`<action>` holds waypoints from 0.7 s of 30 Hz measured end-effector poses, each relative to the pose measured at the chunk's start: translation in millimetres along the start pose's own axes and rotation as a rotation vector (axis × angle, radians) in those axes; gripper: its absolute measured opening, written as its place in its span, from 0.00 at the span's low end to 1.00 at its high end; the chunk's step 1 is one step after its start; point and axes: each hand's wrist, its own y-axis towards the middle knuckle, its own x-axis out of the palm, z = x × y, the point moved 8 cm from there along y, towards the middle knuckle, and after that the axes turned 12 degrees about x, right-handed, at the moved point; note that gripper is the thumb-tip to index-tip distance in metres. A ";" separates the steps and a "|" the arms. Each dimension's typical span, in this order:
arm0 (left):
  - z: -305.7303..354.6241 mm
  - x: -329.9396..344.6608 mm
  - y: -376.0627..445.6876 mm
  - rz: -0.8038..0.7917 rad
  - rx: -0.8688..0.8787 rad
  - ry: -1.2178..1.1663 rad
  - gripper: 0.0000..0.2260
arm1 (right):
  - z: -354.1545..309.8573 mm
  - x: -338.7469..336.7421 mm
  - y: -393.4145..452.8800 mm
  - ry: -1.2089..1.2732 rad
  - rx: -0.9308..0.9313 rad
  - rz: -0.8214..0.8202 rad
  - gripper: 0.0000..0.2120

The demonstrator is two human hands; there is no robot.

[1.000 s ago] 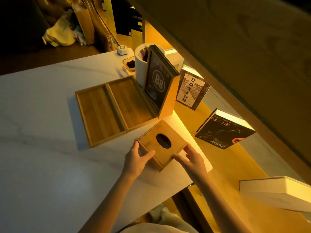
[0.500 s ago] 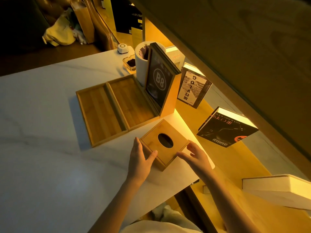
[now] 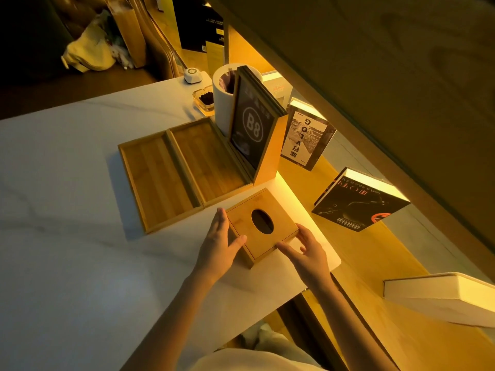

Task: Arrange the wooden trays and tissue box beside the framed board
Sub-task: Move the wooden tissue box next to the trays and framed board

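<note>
Tissue box [image 3: 261, 226] sits on the white table [image 3: 67, 236] just in front of the two wooden trays [image 3: 182, 170] and framed board [image 3: 251, 129]; my left hand [image 3: 218, 247] and right hand [image 3: 308, 253] press open-palmed against its sides, probably squaring it to their edge.

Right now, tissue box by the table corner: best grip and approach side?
Grip the tissue box by its two opposite short side walls, one hand from each side, as the left hand and right hand are placed. It lies flat; the top is smooth with only an oval slot, so likely no top hold.
</note>
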 end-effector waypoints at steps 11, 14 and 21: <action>2.8 6.7 -2.7 0.034 -0.001 -0.007 0.33 | 2.2 1.4 -2.5 0.077 0.017 0.039 0.31; 3.9 9.7 -0.2 0.027 -0.010 -0.054 0.32 | 3.0 1.9 -1.2 0.112 0.032 0.044 0.31; 5.5 7.9 13.4 0.006 0.000 -0.045 0.31 | -0.3 0.8 8.5 0.186 0.044 0.061 0.31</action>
